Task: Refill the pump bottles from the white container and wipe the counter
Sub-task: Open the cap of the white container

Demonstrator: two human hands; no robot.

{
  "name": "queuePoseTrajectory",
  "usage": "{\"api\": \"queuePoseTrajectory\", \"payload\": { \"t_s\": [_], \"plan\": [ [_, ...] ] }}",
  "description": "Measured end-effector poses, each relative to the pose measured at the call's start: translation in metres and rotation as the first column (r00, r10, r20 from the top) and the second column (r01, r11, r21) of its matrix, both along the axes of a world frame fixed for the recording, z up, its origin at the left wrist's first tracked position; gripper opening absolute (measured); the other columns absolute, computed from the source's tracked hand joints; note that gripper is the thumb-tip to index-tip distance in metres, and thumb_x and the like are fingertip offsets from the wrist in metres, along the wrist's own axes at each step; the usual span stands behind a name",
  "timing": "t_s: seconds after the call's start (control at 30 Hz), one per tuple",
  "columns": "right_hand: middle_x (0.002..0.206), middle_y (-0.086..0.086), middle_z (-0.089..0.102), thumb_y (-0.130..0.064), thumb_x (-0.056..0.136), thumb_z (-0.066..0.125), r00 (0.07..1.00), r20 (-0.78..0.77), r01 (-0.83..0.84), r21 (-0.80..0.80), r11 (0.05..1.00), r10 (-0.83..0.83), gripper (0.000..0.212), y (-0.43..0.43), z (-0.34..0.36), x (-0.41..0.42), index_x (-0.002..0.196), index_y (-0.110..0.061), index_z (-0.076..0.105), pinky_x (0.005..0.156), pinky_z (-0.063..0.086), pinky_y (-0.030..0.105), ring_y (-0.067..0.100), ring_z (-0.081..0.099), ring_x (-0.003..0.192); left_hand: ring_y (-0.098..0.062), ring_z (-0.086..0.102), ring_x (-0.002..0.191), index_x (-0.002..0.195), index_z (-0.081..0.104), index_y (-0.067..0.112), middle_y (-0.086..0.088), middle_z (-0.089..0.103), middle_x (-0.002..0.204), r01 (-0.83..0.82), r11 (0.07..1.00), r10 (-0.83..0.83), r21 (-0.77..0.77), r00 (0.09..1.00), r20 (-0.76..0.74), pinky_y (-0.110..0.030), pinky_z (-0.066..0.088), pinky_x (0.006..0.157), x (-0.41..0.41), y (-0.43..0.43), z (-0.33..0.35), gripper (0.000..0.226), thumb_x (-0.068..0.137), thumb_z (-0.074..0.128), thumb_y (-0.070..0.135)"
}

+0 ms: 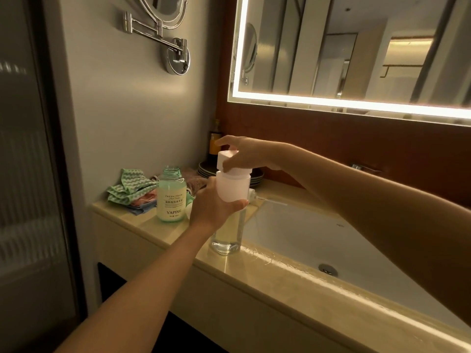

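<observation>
A white container [232, 186] is held above the counter [280, 271], just left of the sink. My left hand [212, 206] grips its body from the left and below. My right hand [244, 155] holds its white cap [228, 159] from above, fingers curled round it. Directly beneath stands a clear bottle [226, 240] with a little liquid at the bottom, its top hidden behind my left hand. A green-tinted bottle [171, 197] labelled YAPING stands open, without a pump, further left. A white pump head [252, 194] lies behind the container by the sink edge.
Folded cloths [130, 189], green, pink and blue, are piled in the counter's left corner. Dark plates [207, 170] and an amber bottle [214, 141] stand at the back wall. The white sink basin [318, 240] fills the right. A lit mirror [356, 52] hangs above.
</observation>
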State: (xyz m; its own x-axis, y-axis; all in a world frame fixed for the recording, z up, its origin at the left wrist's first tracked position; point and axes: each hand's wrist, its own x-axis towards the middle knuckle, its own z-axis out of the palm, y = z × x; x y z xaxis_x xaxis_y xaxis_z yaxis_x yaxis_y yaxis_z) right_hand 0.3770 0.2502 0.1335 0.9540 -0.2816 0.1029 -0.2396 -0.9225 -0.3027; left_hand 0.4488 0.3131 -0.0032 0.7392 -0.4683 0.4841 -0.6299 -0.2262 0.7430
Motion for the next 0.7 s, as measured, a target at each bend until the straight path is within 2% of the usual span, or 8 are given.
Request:
{"api": "queuePoseTrajectory", "payload": {
  "t_s": [0.13, 0.2, 0.27, 0.33, 0.43, 0.53, 0.6, 0.7],
  "plan": [
    [0.149, 0.008, 0.025, -0.059, 0.083, 0.051, 0.995, -0.002, 0.095, -0.074, 0.993, -0.096, 0.077, 0.002, -0.0001, 0.0031, 0.145, -0.024, 0.022, 0.1, 0.039, 0.038, 0.03, 0.037, 0.129, -0.025, 0.058, 0.1, 0.121, 0.042, 0.011, -0.008, 0.057, 0.118, 0.011, 1.0, -0.011, -0.01, 1.0, 0.007, -0.038, 0.052, 0.08, 0.0003, 0.0004, -0.0003, 0.076, 0.064, 0.079, 0.044],
    [0.143, 0.011, 0.036, -0.064, 0.082, 0.046, 0.99, 0.02, 0.141, -0.164, 0.976, -0.14, 0.077, 0.0039, 0.0003, 0.0022, 0.141, -0.016, 0.032, 0.095, 0.043, 0.036, 0.027, 0.044, 0.121, -0.025, 0.058, 0.1, 0.121, 0.042, 0.011, -0.008, 0.057, 0.117, 0.016, 1.0, -0.016, -0.011, 1.0, 0.005, -0.04, 0.052, 0.081, -0.0001, 0.0008, -0.0002, 0.076, 0.064, 0.08, 0.044],
    [0.134, 0.011, 0.046, -0.059, 0.085, 0.047, 0.991, 0.027, 0.135, -0.207, 0.969, -0.132, 0.069, 0.0043, 0.0003, 0.0003, 0.133, -0.01, 0.044, 0.09, 0.047, 0.032, 0.023, 0.05, 0.11, -0.025, 0.058, 0.1, 0.121, 0.042, 0.011, -0.008, 0.056, 0.117, 0.021, 1.0, -0.021, -0.008, 1.0, 0.004, -0.041, 0.052, 0.081, 0.0001, 0.0008, -0.0002, 0.076, 0.064, 0.079, 0.044],
    [0.136, 0.009, 0.043, -0.047, 0.087, 0.055, 0.995, 0.036, 0.097, -0.132, 0.986, -0.093, 0.061, 0.004, 0.0002, -0.0016, 0.134, -0.011, 0.043, 0.09, 0.044, 0.029, 0.023, 0.047, 0.115, -0.025, 0.058, 0.1, 0.121, 0.041, 0.012, -0.008, 0.056, 0.118, 0.023, 1.0, -0.023, 0.001, 1.0, 0.001, -0.042, 0.053, 0.081, 0.0004, 0.0008, -0.0007, 0.077, 0.064, 0.079, 0.045],
    [0.144, 0.006, 0.035, -0.032, 0.084, 0.065, 0.998, 0.029, 0.061, 0.034, 0.998, -0.062, 0.067, 0.0006, 0.001, -0.0017, 0.141, -0.018, 0.033, 0.098, 0.038, 0.032, 0.025, 0.039, 0.126, -0.026, 0.058, 0.1, 0.121, 0.041, 0.012, -0.008, 0.056, 0.117, 0.017, 1.0, -0.017, 0.008, 1.0, -0.002, -0.041, 0.052, 0.081, 0.0008, 0.001, -0.0011, 0.077, 0.063, 0.079, 0.046],
    [0.147, 0.006, 0.032, -0.046, 0.081, 0.063, 0.995, 0.053, 0.077, 0.082, 0.994, -0.081, 0.079, -0.0008, 0.0001, -0.0015, 0.145, -0.02, 0.025, 0.102, 0.036, 0.036, 0.027, 0.036, 0.13, -0.024, 0.057, 0.1, 0.121, 0.041, 0.012, -0.007, 0.056, 0.119, 0.028, 1.0, -0.028, 0.003, 1.0, -0.003, -0.035, 0.051, 0.079, 0.0004, 0.0007, -0.0016, 0.075, 0.065, 0.079, 0.044],
    [0.145, 0.008, 0.034, -0.06, 0.08, 0.054, 0.99, 0.087, 0.116, -0.007, 0.993, -0.115, 0.081, -0.0003, -0.0016, -0.001, 0.143, -0.017, 0.026, 0.097, 0.042, 0.037, 0.026, 0.041, 0.125, -0.023, 0.056, 0.101, 0.122, 0.041, 0.013, -0.006, 0.055, 0.12, 0.036, 0.999, -0.036, 0.002, 0.999, -0.005, -0.032, 0.05, 0.077, -0.0004, 0.0015, -0.0014, 0.074, 0.066, 0.078, 0.043],
    [0.127, 0.008, 0.044, -0.068, 0.079, 0.044, 0.979, 0.097, 0.192, -0.13, 0.973, -0.181, 0.077, 0.0016, -0.0065, -0.0005, 0.134, -0.013, 0.04, 0.074, 0.056, 0.031, 0.019, 0.049, 0.097, -0.024, 0.057, 0.102, 0.122, 0.04, 0.012, -0.007, 0.055, 0.12, 0.038, 0.999, -0.038, 0.014, 0.999, -0.003, -0.034, 0.051, 0.079, -0.0001, 0.0017, -0.0009, 0.075, 0.065, 0.078, 0.043]
  ]
}}
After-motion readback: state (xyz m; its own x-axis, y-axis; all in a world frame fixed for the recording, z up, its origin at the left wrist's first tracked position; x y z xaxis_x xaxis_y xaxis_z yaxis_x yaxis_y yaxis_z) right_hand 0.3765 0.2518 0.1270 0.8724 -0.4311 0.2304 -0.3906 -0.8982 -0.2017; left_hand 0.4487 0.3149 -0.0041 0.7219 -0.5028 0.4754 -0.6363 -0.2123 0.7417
